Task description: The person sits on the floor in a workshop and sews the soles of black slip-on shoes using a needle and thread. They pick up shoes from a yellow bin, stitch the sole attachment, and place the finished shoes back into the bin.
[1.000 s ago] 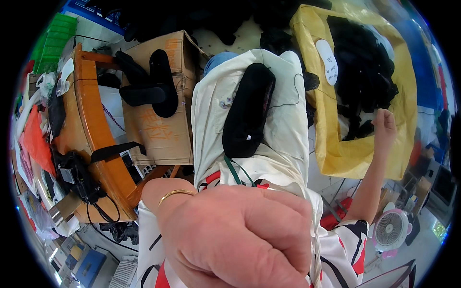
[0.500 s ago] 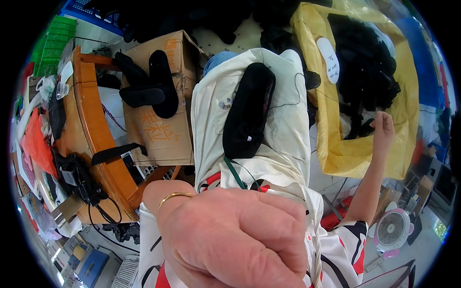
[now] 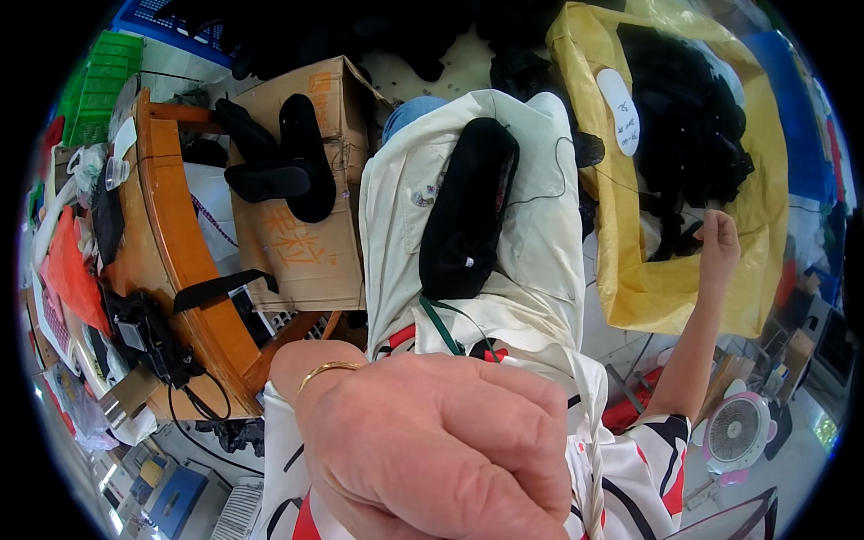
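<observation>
A black cloth shoe (image 3: pixel 468 216) lies on the off-white apron (image 3: pixel 540 261) over my lap. A dark thread (image 3: pixel 564 180) trails from its right side across the cloth. Close to the camera, my left hand (image 3: pixel 432 441), with a gold bangle (image 3: pixel 328 369) at the wrist, is closed with its fingers curled down. Whatever those fingers may hold is hidden. My right hand (image 3: pixel 720 238) is raised far to the right, in front of the yellow bag. Its fingers are pinched together, on something too small to make out.
On the left, black shoes (image 3: pixel 310 162) rest on a cardboard box (image 3: pixel 306 256) beside a wooden stool-like frame (image 3: pixel 171 225). A yellow bag (image 3: pixel 621 288) of black items and a white sole-shaped piece (image 3: pixel 617 112) stands right. A fan (image 3: pixel 736 434) is at lower right.
The view has shifted very slightly. Both hands keep nearly the same pose and place, and the shoe still lies on the apron.
</observation>
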Available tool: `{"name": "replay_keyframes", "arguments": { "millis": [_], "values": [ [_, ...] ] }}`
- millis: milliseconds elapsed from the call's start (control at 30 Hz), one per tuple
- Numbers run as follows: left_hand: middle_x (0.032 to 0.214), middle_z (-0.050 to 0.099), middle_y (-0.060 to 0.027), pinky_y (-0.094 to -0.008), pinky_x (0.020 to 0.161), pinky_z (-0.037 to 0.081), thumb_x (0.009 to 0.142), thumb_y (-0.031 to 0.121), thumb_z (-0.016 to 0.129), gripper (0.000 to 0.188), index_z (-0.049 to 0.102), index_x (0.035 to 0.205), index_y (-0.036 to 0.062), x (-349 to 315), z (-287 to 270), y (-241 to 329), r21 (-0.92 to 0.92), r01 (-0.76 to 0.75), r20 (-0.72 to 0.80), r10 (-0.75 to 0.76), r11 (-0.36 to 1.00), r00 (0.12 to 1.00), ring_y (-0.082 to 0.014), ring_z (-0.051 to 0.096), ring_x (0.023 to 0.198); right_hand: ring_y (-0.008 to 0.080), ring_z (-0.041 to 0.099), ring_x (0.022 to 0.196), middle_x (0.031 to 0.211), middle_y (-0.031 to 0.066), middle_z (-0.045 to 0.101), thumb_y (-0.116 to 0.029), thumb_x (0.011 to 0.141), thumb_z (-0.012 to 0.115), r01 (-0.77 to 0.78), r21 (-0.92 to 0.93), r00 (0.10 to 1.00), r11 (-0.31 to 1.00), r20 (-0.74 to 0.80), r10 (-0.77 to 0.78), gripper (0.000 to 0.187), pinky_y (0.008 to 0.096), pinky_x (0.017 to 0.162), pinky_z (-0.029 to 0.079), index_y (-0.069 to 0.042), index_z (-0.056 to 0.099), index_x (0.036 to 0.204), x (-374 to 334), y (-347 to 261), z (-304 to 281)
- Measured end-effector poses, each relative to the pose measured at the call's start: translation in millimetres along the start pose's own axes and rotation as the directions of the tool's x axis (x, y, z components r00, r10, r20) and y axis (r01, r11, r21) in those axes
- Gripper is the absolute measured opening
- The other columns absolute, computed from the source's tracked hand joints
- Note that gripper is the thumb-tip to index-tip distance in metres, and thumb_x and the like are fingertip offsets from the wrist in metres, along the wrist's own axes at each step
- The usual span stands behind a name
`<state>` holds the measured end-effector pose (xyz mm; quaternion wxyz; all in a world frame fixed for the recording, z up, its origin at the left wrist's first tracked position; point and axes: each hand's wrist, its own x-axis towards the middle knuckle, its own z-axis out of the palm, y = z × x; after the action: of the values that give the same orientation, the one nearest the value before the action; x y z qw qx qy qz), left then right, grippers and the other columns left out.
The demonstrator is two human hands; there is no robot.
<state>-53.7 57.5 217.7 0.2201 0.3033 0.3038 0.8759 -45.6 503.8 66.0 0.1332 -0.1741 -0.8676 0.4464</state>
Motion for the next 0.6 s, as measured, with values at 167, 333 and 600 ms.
{"name": "replay_keyframes", "arguments": {
  "millis": [167,333,600],
  "values": [
    [0.075,0.065,-0.0104,-0.0310,0.048,0.039,0.078,0.003,0.076,0.013,0.068,0.088,-0.0020,1.0,4.7,-0.6,0.030,-0.007,-0.062,0.009,1.000,0.998,-0.0205,0.050,0.056,0.0029,0.047,0.069,0.074,-0.0049,0.051,-0.016,0.098,0.058,-0.014,0.003,1.000,1.000,0.006,0.014,0.014,0.0182,0.065,0.042,-0.003,0.060,0.093,0.0,-0.7,1.9],
    [0.069,0.064,-0.0086,-0.0300,0.045,0.036,0.076,0.002,0.077,0.011,0.068,0.083,-0.0010,1.5,11.2,-2.2,0.056,-0.004,-0.150,0.012,0.998,0.989,-0.0194,0.048,0.051,0.0029,0.047,0.068,0.074,-0.0049,0.051,-0.016,0.098,0.058,-0.010,0.013,1.000,1.000,0.016,0.010,0.014,0.0184,0.065,0.042,-0.003,0.060,0.093,-0.5,4.4,0.4],
    [0.067,0.063,-0.0078,-0.0293,0.044,0.036,0.075,0.001,0.077,0.011,0.068,0.081,-0.0008,2.1,12.9,-2.8,0.068,0.000,-0.193,0.013,0.998,0.981,-0.0188,0.047,0.050,0.0029,0.047,0.068,0.074,-0.0049,0.050,-0.016,0.098,0.058,-0.018,0.008,1.000,1.000,0.016,0.018,0.014,0.0181,0.065,0.042,-0.003,0.059,0.093,0.0,4.4,2.5]
  ]
}}
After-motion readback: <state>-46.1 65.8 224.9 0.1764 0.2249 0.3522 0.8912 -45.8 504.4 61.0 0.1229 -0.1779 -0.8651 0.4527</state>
